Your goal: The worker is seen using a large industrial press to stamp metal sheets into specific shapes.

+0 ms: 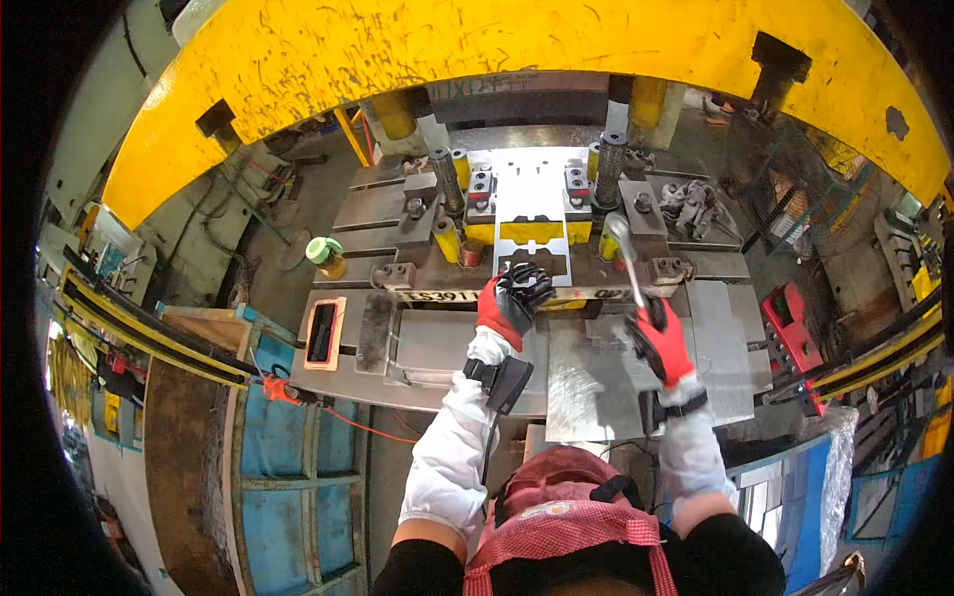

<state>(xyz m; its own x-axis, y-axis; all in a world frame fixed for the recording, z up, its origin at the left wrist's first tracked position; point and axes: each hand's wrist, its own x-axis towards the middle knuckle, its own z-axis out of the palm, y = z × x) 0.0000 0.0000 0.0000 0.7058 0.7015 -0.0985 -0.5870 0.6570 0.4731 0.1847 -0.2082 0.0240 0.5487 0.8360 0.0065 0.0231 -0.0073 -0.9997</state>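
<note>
My left hand (pixel 514 301), in a red and black glove, is at the near end of a bright sheet-metal strip (pixel 530 189). Its fingers are curled over the strip's edge; their undersides are hidden. Shaped cutouts show near that end, and the strip lies across a press die (pixel 586 280) with upright guide posts (pixel 608 169). My right hand (pixel 660 340), gloved alike, is closed around a slim handle. That long-handled tool (pixel 625 248) has a pale rounded head, slightly blurred, pointing away beside the die's right posts; its exact kind is unclear.
Overhead spans the yellow press beam (pixel 517 45). A flat metal sheet (pixel 596 382) lies on the near right of the bed. To the left are a green-topped bottle (pixel 323 253) and a dark object in a shallow tray (pixel 322 333). A red toolbox-like case (pixel 792 333) stands right.
</note>
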